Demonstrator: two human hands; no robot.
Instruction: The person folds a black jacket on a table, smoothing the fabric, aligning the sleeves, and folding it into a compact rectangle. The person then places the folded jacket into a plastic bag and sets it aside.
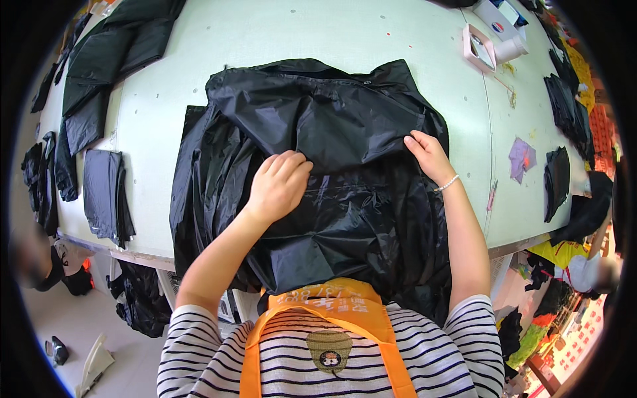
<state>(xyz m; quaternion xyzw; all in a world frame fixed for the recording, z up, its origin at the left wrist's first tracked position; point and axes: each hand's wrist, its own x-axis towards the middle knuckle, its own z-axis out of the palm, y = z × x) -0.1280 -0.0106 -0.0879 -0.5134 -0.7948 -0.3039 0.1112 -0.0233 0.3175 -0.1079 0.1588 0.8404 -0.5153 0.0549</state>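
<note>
Currently, in the head view, a glossy black garment [338,126] is spread across the pale worktop [259,30], directly before the wearer. Its upper layer is gripped near the middle by the curled left hand [282,184], while its right edge is pinched by the thumb and fingers of the right hand [430,158]. The work is judged to be partway along: the garment is laid out, but its layers are left creased and bunched, unlike the folded dark cloth [105,196] at the left. The left fingertips are hidden in the curl, some right fingers are covered by fabric, and the garment's near edge is partly obscured by the orange apron [332,298].
</note>
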